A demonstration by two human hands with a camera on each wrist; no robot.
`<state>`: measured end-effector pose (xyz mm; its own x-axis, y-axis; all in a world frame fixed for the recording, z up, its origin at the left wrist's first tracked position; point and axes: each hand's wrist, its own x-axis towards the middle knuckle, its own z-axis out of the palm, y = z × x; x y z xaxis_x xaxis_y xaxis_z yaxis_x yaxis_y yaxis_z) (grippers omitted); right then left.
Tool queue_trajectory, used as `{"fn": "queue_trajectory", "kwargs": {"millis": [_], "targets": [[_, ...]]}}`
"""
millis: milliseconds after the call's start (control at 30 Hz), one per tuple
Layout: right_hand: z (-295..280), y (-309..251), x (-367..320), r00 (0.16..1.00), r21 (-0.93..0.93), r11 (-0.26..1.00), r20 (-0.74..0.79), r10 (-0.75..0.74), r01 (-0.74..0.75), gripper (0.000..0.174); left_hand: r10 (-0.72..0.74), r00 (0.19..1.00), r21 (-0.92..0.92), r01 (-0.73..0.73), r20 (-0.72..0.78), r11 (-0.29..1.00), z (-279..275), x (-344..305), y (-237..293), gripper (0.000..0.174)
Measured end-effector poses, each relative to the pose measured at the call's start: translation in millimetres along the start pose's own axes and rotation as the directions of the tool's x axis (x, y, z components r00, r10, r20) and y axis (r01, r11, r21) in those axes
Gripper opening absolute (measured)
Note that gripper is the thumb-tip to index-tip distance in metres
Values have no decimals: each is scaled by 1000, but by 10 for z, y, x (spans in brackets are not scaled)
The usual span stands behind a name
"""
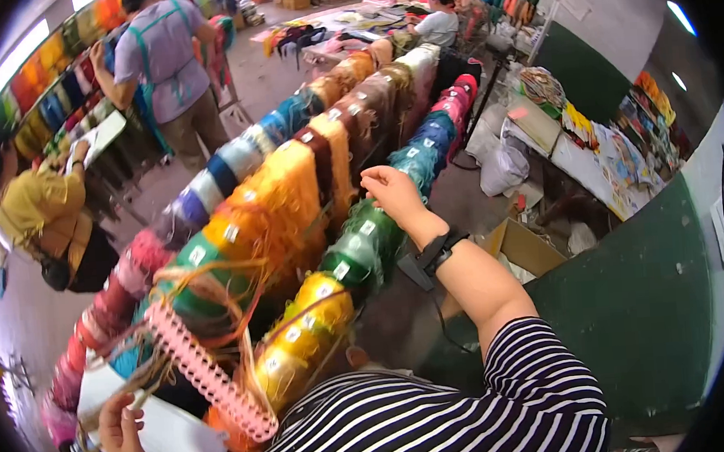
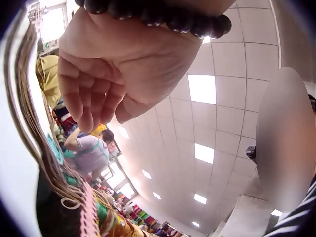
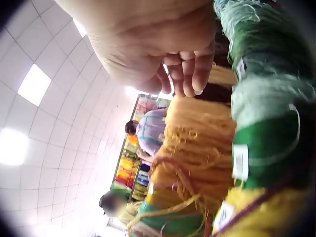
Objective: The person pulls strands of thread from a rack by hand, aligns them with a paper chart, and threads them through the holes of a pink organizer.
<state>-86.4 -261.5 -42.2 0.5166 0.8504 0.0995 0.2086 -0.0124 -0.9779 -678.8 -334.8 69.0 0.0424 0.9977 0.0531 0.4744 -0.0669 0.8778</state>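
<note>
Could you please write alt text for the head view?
A person's right-hand grip reaches over long rows of colourful yarn bundles. Their left-hand grip sits by a pink toothed strip and white paper; a person in a purple shirt stands beyond.

Packed rows of yarn skeins (image 1: 292,189) block the middle. Open floor (image 1: 465,198) runs along their right, up to a cardboard box (image 1: 525,246). A pink loom (image 1: 209,373) crowds the near left.
</note>
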Motion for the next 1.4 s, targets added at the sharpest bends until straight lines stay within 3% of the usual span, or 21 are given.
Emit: {"fn": "queue_trajectory", "kwargs": {"millis": [67, 133, 167, 200, 267, 367, 400, 467, 500, 533, 600, 700, 833, 1033, 1067, 1133, 1200, 1233, 1333, 1367, 1400], "targets": [[-205, 154, 330, 997, -124, 990, -45, -70, 64, 28, 1, 999, -34, 1, 51, 999, 318, 194, 224, 28], [-334, 350, 600, 994, -145, 986, -61, -95, 86, 26, 185, 983, 117, -182, -16, 976, 535, 376, 252, 30], [-366, 469, 692, 992, -148, 985, -80, -98, 86, 25, -3, 1000, 58, 2, 16, 998, 582, 372, 494, 31], [-374, 468, 717, 990, -143, 984, -78, -115, 103, 24, -9, 995, 5, 10, -100, 1000, 687, 355, 586, 31], [-429, 429, 697, 984, -235, 960, -59, -169, 151, 24, 77, 985, 354, -19, -151, 935, 639, 394, 398, 33], [-485, 433, 763, 984, -240, 957, -25, -176, 165, 24, -84, 985, 191, 113, -154, 975, 756, 448, 403, 34], [-526, 457, 821, 984, -227, 960, -35, -177, 164, 24, -44, 995, 26, 46, -88, 999, 848, 533, 445, 34], [-616, 475, 992, 982, -199, 966, -54, -181, 167, 26, -68, 998, 69, 69, -18, 995, 1072, 738, 665, 34], [-689, 465, 1113, 984, -235, 961, -71, -164, 144, 30, -98, 995, -54, 96, -37, 994, 1200, 873, 633, 34], [-776, 460, 1245, 985, -269, 956, -90, -145, 117, 34, -190, 982, -107, 188, -7, 976, 1547, 892, 1145, 25], [-972, 472, 1573, 961, -451, 880, -144, -238, 151, 40, 154, 977, 41, -162, 150, 986, 1823, 1295, 1110, 29], [-1305, 529, 2189, 957, -494, 862, -180, -226, 110, 45, 253, 910, 31, -278, 328, 960, 2485, 1695, 1588, 29], [-1659, 636, 2895, 931, -502, 861, -270, -243, 79, 26, 478, 724, 165, -620, 496, 767, 3496, 2169, 2281, 25], [-1982, 940, 3663, 986, -602, 781, 90, -143, 168, 28, 579, 531, 65, -769, 619, 635, 5080, 2936, 2736, 24], [-2032, 918, 3725, 990, -635, 761, 64, -123, 135, 26, 590, 517, 46, -775, 620, 630, 5312, 3065, 2758, 22], [-2121, 929, 3842, 957, -570, 822, -240, -166, 0, 27, 605, 475, 89, -827, 639, 555, 5713, 3273, 2901, 23], [-2188, 1056, 3985, 822, -498, 858, -432, -371, 126, 29, 571, 477, 30, -784, 668, 619, 6091, 3483, 2994, 27], [-2221, 1110, 3993, 851, -501, 856, -388, -354, 127, 32, 577, 475, 81, -813, 665, 576, 6262, 3579, 3038, 28], [-2159, 1106, 3851, 864, -462, 877, -488, -126, -133, 29, 642, 432, 134, -878, 634, 459, 6788, 3862, 3048, 33], [-2139, 1103, 3849, 804, -436, 886, -578, -139, -160, 27, 586, 451, 117, -847, 673, 518, 6908, 3849, 3121, 37], [-2134, 1083, 3815, 693, -451, 892, -654, -303, -35, 21, 611, 430, 122, -869, 665, 479, 7053, 3850, 3136, 39]]}}
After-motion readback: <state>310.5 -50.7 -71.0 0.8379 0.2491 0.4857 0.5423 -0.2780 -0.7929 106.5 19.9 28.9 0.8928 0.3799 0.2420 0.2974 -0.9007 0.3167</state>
